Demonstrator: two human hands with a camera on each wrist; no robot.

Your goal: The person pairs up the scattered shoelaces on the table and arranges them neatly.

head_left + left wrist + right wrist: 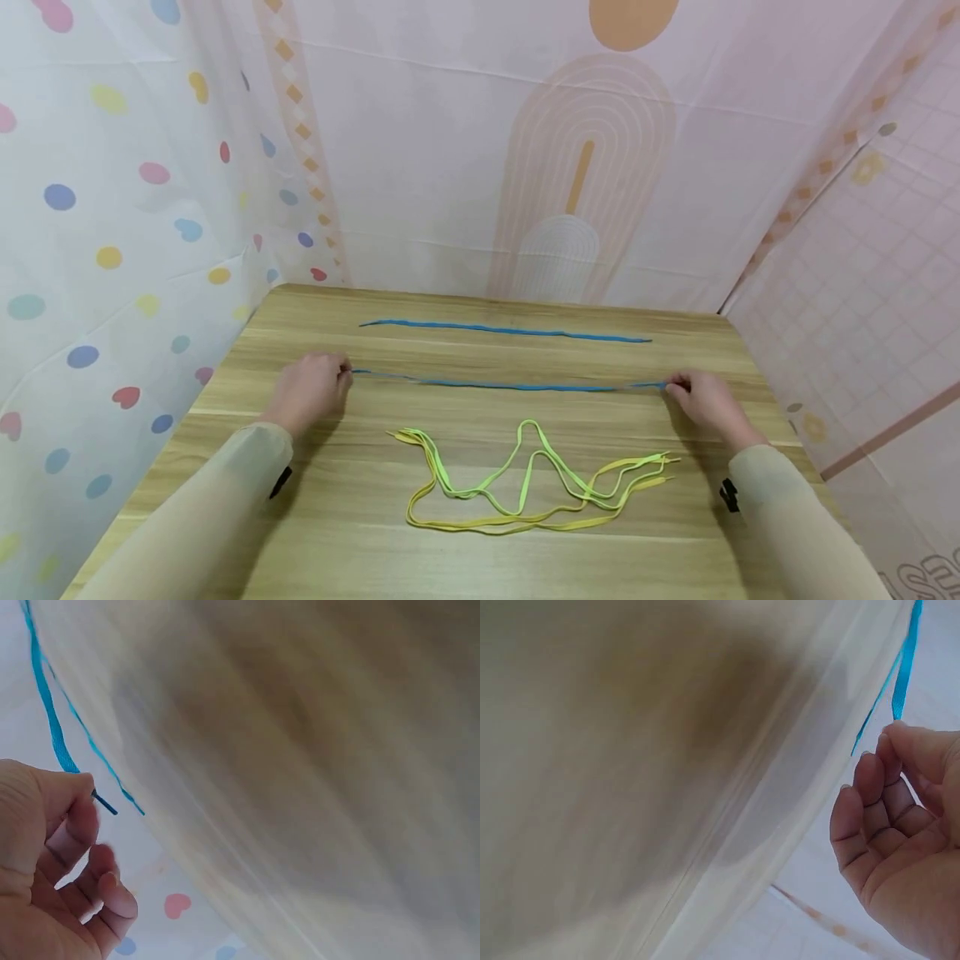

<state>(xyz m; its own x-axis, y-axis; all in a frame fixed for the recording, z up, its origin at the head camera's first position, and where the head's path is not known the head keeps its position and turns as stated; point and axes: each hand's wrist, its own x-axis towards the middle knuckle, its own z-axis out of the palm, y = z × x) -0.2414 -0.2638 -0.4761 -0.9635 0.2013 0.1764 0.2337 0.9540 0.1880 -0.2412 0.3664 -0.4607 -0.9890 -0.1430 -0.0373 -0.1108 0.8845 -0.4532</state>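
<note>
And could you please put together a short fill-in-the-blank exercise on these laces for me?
The left hand and the right hand pinch one lace whose colour is ____.
On the table, another lace of that colour lies ____ from the person than the pinched one.
Nearest the person, green laces overlap with ____ ones.
The spotted curtain hangs to the person's ____.

Missing words: blue; farther; yellow; left.

Holding both arms [197, 508] apart. Pinching with left hand [311, 387] near the tabletop's [487, 571] left edge, right hand [709, 408] near its right.
</note>
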